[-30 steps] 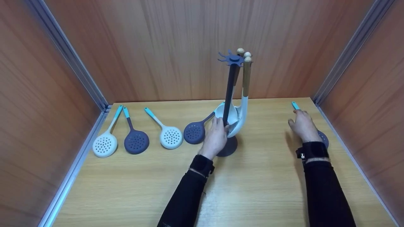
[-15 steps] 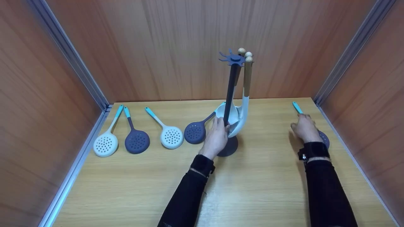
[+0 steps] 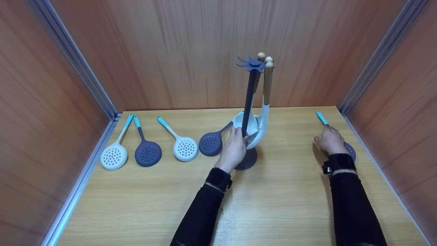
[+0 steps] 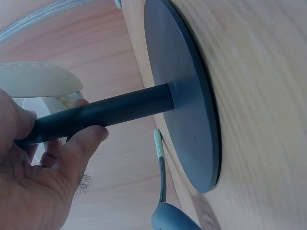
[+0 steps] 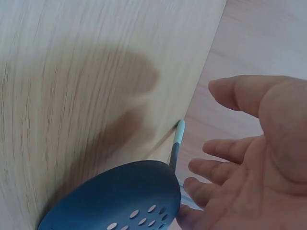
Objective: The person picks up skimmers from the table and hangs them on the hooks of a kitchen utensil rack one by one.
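My left hand [image 3: 234, 150] grips the dark pole [image 4: 129, 109] of an upright utensil stand [image 3: 251, 99], thumb and fingers round it above the round base [image 4: 187, 115]. White utensils with wood-look handles [image 3: 268, 83], at least one a ladle, hang on the stand's right and rear. At the right, my right hand [image 3: 331, 140] is over a dark skimmer [image 3: 350, 152] with a turquoise handle [image 3: 321, 118]. In the right wrist view its fingers are spread and only gently bent, beside the skimmer's perforated bowl [image 5: 124, 196]. Whether a fingertip touches the skimmer I cannot tell.
Left of the stand lie a dark skimmer [image 3: 210, 143], a white skimmer [image 3: 185, 149], another dark skimmer [image 3: 148, 153] and another white skimmer [image 3: 114, 156]. Wood-look panels with metal edges [image 3: 392, 184] enclose the table [image 3: 280, 205] at the back and sides.
My right hand has drawn slightly back toward the near side, showing more of the skimmer's turquoise handle. My left hand keeps its grip on the stand, which stays in place.
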A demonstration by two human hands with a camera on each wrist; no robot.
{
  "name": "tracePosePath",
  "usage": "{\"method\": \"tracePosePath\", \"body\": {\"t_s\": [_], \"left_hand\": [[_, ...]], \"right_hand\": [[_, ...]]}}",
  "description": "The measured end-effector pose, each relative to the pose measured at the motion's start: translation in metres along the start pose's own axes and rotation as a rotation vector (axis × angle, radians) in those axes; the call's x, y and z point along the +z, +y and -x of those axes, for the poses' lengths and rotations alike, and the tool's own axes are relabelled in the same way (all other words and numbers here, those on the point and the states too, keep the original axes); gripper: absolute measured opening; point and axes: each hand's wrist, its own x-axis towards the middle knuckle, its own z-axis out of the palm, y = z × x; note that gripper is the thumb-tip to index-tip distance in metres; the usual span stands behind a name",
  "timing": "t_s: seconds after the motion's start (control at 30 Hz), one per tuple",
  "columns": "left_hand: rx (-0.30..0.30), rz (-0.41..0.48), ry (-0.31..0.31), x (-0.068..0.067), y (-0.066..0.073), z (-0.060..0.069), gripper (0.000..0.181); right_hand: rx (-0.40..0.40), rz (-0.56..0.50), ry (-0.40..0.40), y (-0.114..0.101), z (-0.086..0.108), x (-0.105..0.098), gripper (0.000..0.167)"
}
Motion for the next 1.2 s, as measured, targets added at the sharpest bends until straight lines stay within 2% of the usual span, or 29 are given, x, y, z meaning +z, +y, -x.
{"method": "tracePosePath", "body": {"t_s": [0.3,0.47,0.77,0.97,1.2], "left_hand": [[-0.029,0.016,-0.028,-0.0001,-0.0006,-0.0022,0.023],[-0.006,0.014,-0.012,-0.0011,-0.0002,-0.0004,0.022],[-0.034,0.009,-0.029,-0.0013,0.0001,-0.0008,0.022],[-0.061,0.01,-0.048,-0.0016,0.0011,-0.002,0.023],[-0.082,0.016,-0.071,-0.0021,0.0018,-0.0022,0.022]], "right_hand": [[0.05,-0.003,-0.044,0.0015,-0.0051,-0.0007,0.086],[0.049,0.004,-0.066,0.0026,-0.0053,-0.0015,0.086],[0.002,0.033,-0.044,0.0006,0.0006,-0.0022,0.067],[0.023,0.016,-0.061,-0.0032,0.0024,-0.0008,0.074],[0.05,0.015,-0.078,-0.007,0.0035,0.0013,0.072]]}}
